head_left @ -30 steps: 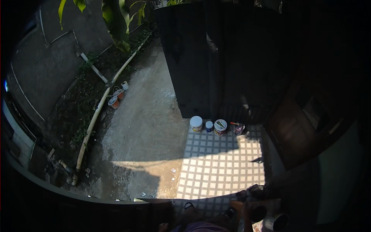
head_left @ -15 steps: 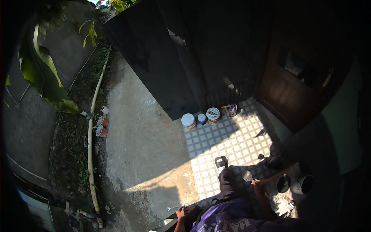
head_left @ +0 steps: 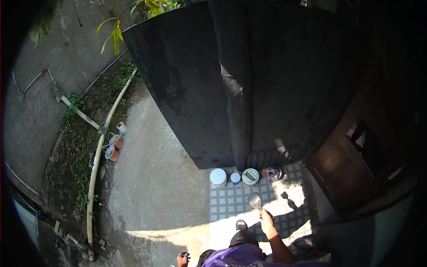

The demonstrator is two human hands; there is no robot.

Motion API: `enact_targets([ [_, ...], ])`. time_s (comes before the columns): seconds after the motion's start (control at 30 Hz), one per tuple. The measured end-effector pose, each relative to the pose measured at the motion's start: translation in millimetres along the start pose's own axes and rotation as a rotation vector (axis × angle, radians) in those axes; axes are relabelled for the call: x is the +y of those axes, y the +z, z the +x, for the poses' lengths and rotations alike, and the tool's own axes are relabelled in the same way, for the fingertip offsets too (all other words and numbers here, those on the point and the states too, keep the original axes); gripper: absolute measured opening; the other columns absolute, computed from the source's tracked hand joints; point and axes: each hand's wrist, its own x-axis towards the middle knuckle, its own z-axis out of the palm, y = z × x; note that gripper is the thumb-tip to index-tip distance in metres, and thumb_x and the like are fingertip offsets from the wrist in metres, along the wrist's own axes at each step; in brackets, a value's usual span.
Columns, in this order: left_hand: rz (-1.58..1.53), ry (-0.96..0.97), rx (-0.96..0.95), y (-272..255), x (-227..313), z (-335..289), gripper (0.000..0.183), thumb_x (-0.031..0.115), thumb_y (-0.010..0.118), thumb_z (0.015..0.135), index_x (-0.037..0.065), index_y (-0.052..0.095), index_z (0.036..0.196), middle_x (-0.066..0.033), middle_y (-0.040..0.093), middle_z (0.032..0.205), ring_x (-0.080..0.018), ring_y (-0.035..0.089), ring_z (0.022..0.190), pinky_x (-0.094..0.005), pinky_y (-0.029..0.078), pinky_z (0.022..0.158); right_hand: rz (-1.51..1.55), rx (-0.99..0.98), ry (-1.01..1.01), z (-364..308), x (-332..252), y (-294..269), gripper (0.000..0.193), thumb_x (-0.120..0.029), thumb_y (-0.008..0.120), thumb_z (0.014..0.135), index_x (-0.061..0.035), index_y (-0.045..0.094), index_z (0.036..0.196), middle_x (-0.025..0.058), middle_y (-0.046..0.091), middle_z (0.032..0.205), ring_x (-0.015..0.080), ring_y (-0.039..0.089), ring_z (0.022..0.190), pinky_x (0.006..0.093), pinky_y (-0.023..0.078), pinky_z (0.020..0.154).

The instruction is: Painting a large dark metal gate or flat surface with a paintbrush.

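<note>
My right hand [head_left: 267, 219] reaches forward from the lower edge and is closed around the handle of a scraper [head_left: 255, 201]. Its broad, pale grey end points away from me, above the tiles and touching nothing. Low at the bottom edge, my left hand [head_left: 183, 259] hangs over the concrete side, its fingers slightly curled and apart, with nothing visible in them. Ahead stands a dark, blackish wall [head_left: 187, 89] with a vertical pillar-like strip. At its foot sit a white-lidded tub [head_left: 218, 177], a small blue-and-white tub [head_left: 235, 178], a larger lidded tub [head_left: 250, 177] and a paint-stained pot [head_left: 274, 174] with an orange-handled tool.
Pale checkered tiles [head_left: 222, 204] adjoin a concrete path [head_left: 151, 178] on the left. Beyond run a long pipe [head_left: 94, 178], weeds and orange-and-white buckets [head_left: 112, 153]. A brown wooden door [head_left: 342, 164] is at the right. Leafy twigs [head_left: 116, 35] hang at upper left.
My right hand has stretched forward with the scraper, toward the tubs. The view has tilted up toward the wall; the black pots at right have left the picture. My left hand sits lower and further left.
</note>
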Motion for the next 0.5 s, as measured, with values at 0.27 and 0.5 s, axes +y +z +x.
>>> enact_targets([
  [0.27, -0.013, 0.204, 0.112, 61, 161, 58, 0.041, 0.014, 0.059, 0.091, 0.002, 0.048, 0.129, -0.0164, 0.065, 0.113, -0.0231, 0.066, 0.093, -0.0349, 0.053, 0.075, -0.079, -0.479, 0.005, 15, -120, 158, 0.035, -0.009, 0.061, 0.092, -0.0131, 0.044, 0.122, 0.0012, 0.056, 0.086, 0.0083, 0.05, 0.063, 0.0217, 0.039, 0.048],
  [0.5, -0.092, 0.439, 0.066, 77, 269, 220, 0.059, 0.023, 0.062, 0.089, 0.006, 0.04, 0.14, -0.014, 0.052, 0.133, -0.0254, 0.057, 0.109, -0.0384, 0.048, 0.086, -0.061, -0.229, -0.05, 47, -109, 252, 0.019, -0.019, 0.057, 0.097, -0.0158, 0.046, 0.112, 0.0023, 0.053, 0.08, 0.0063, 0.045, 0.054, 0.0201, 0.032, 0.043],
])
